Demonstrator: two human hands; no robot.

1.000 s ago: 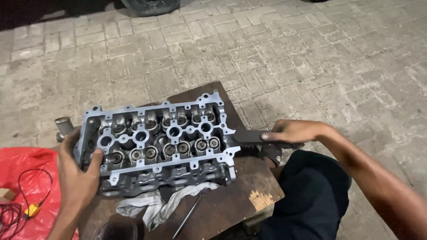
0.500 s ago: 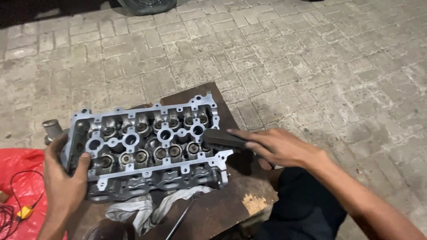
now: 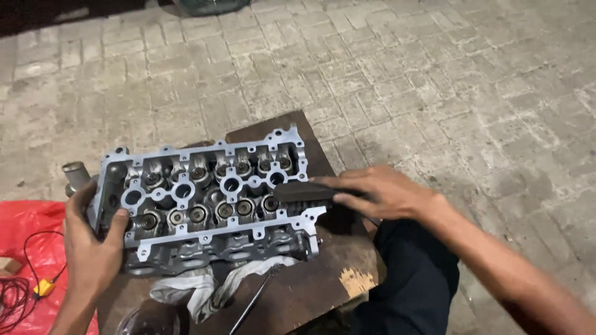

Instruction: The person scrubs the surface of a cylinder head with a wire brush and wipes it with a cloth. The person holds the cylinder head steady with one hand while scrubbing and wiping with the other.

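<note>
My right hand [image 3: 379,193] has come in from the edge and now presses a dark block [image 3: 304,191], pinched between thumb and fingers, onto the right end of the engine head [image 3: 208,208], so the rubbing is starting. The head, grey cast metal with round holes, lies on a worn wooden board [image 3: 323,279]. My left hand [image 3: 93,245] clamps its left end. A rag [image 3: 205,288] lies beneath; rough paving [image 3: 403,80] is all round.
</note>
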